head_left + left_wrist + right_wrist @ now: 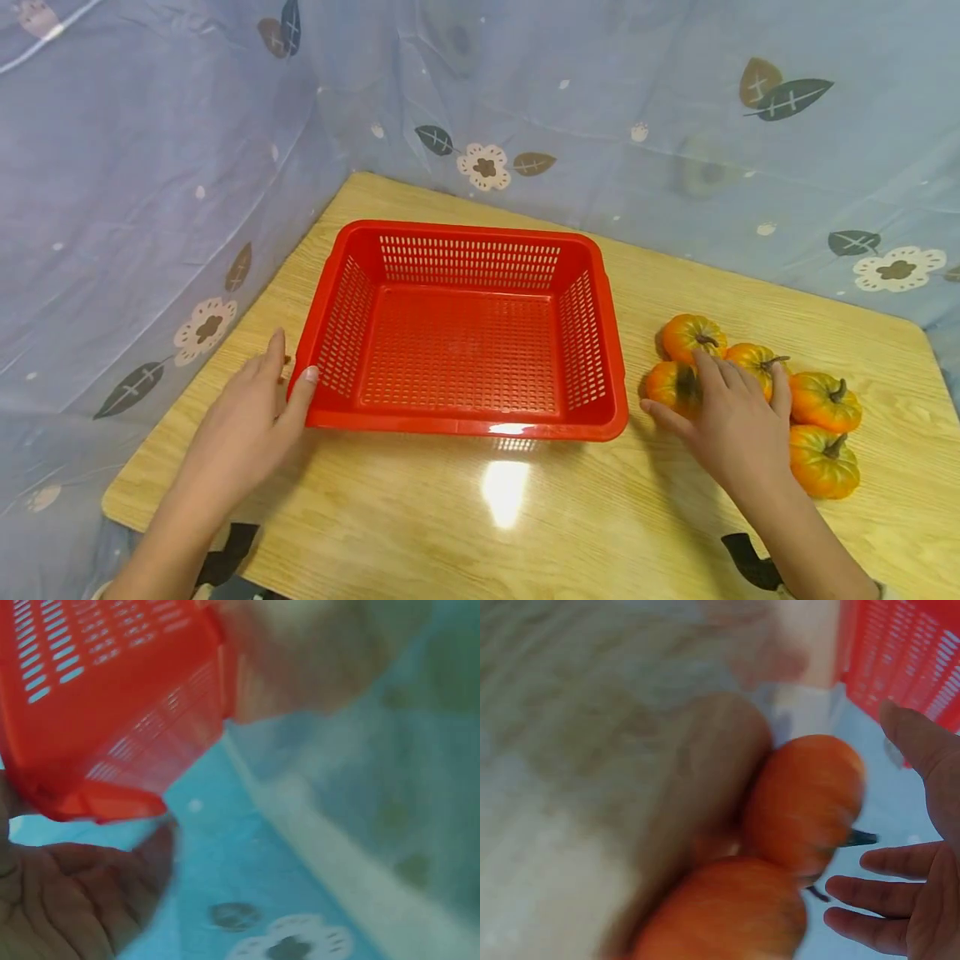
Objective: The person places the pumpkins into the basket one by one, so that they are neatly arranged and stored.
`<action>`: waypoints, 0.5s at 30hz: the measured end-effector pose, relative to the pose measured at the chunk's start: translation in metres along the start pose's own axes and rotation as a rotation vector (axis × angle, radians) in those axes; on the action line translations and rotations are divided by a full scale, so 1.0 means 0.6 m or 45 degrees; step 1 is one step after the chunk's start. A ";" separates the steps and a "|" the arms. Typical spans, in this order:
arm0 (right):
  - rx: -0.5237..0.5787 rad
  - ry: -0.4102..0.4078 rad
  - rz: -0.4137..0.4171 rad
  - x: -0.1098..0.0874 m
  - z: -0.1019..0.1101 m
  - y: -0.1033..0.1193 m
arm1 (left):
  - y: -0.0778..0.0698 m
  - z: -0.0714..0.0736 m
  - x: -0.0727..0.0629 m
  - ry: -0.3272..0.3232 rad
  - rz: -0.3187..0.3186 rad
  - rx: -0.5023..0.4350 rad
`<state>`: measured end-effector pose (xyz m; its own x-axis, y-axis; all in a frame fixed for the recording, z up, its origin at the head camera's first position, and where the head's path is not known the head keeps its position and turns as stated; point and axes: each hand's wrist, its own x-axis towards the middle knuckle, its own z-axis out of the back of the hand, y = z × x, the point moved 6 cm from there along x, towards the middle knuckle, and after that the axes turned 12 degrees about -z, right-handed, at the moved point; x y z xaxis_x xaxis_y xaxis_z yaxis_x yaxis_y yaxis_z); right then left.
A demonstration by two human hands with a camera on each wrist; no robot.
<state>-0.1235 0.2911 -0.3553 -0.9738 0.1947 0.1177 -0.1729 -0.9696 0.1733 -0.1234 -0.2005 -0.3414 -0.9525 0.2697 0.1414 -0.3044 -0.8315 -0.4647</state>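
A red plastic basket (461,350) with slotted walls stands on the table, nothing inside it. At its front left corner is my left hand (251,417), thumb over the rim and fingers outside the wall. In the left wrist view, the fingers of this hand (82,892) reach loosely toward the basket's rim (112,804). To the right of the basket lie several small orange pumpkins (825,400) with dark stems. Above the nearest of them (667,387) hovers my right hand (735,417), its fingers spread; the right wrist view shows the fingers (885,896) apart from the pumpkins (806,806).
The wooden table (420,517) has a light grain and a bright reflection near its front. A blue patterned cloth (570,108) hangs along the back and left sides. Two dark straps or bands (750,562) show near the wrists.
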 end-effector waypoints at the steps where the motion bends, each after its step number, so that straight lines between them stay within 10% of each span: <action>1: 0.001 0.007 -0.006 0.000 -0.005 -0.004 | 0.004 -0.004 -0.001 -0.002 0.019 -0.065; 9: 0.017 0.098 -0.004 0.004 -0.034 -0.020 | 0.020 -0.021 -0.008 -0.089 0.172 -0.555; 15: 0.050 0.105 0.069 0.005 -0.039 -0.020 | 0.026 -0.026 -0.010 -0.150 0.177 -0.648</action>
<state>-0.1276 0.3001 -0.3797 -0.9907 0.1276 0.0477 -0.1151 -0.9714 0.2075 -0.1222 -0.2075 -0.3634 -0.9868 0.0936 0.1318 -0.1612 -0.5070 -0.8467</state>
